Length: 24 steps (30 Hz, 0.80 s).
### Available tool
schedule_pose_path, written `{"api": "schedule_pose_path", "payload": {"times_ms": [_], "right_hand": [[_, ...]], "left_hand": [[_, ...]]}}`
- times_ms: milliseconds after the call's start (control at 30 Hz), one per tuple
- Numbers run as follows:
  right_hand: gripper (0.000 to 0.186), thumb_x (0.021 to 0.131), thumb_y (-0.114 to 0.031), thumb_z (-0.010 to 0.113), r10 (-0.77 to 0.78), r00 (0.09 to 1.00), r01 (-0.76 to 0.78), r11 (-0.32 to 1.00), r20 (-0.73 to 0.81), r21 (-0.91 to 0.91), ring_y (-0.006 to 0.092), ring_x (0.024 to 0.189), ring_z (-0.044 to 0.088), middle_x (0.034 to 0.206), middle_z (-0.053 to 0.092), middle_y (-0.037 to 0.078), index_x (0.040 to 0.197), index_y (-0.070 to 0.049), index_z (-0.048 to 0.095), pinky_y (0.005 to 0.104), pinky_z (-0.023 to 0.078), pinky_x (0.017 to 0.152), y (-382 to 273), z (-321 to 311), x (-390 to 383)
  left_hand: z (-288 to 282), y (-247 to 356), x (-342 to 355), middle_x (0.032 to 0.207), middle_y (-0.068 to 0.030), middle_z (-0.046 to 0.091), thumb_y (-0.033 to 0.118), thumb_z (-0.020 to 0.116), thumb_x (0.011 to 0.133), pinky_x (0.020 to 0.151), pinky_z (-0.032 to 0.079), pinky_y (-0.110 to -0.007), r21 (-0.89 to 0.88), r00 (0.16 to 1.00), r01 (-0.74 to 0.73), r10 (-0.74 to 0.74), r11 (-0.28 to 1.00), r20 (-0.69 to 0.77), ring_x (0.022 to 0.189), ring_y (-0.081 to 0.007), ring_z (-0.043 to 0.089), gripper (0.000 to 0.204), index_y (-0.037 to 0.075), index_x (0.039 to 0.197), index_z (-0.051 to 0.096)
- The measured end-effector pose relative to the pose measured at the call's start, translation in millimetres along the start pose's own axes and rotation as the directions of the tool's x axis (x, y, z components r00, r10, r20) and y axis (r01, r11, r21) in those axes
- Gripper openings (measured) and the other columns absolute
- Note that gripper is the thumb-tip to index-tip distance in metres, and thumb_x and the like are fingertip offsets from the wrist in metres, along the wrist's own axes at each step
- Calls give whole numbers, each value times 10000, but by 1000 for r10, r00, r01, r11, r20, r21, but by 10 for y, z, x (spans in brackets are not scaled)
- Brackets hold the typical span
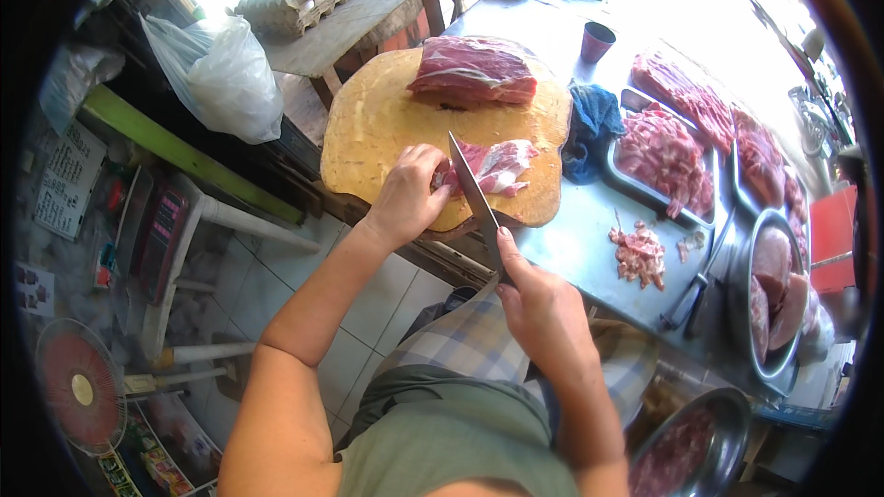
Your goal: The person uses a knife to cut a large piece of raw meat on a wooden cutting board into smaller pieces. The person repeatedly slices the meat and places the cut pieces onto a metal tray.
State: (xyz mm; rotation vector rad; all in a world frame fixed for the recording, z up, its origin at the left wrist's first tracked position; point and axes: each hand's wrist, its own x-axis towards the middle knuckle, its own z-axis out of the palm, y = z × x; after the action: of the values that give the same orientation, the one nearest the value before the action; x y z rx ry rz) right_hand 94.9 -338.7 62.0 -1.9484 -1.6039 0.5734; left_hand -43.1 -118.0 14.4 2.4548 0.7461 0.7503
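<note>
My right hand (541, 306) grips the handle of a long knife (476, 195), its blade slanting up and left over a small piece of raw meat (505, 166). The blade crosses the left part of that piece. On the piece's left end, my left hand (405, 191) presses with curled fingers, close beside the blade. Both rest over a thick wooden chopping board (368, 120). A big slab of raw red meat (474, 71) lies at the board's far side, apart from both hands.
Right of the board are a blue cloth (591, 133), a metal tray (670, 212) of cut meat, scraps (637, 254), a sharpening steel (707, 269) and a bowl (775, 371) of meat. A dark cup (597, 42) stands farther back. At left hang plastic bags (230, 83); egg trays (318, 2) sit beyond.
</note>
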Motion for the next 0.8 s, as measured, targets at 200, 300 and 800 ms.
{"api": "schedule_pose_path", "payload": {"times_ms": [200,300,800], "right_hand": [[615,918,-65,654,-4,1000,5,1000,14,-21,395,716,685,804,655,189,1508,-39,482,489,547,665,-39,-28,16],[616,915,-60,652,-24,999,25,999,23,-30,397,714,682,795,653,190,1505,-30,480,490,543,664,-59,-51,41],[668,833,6,590,-90,995,87,994,-51,-69,402,824,693,860,698,214,1484,69,458,508,547,759,-52,355,879]], "left_hand": [[-39,22,11,1004,-196,649,11,701,830,890,481,-476,28,1000,0,0,1000,16,1003,-401,586,178,-17,994,637],[-55,25,33,998,-204,651,13,699,827,886,487,-478,16,998,-50,49,999,38,997,-402,592,182,-20,995,637],[-82,-48,118,911,-176,689,53,667,811,871,503,-468,4,996,10,-10,1000,90,957,-385,622,111,-18,897,667]]}}
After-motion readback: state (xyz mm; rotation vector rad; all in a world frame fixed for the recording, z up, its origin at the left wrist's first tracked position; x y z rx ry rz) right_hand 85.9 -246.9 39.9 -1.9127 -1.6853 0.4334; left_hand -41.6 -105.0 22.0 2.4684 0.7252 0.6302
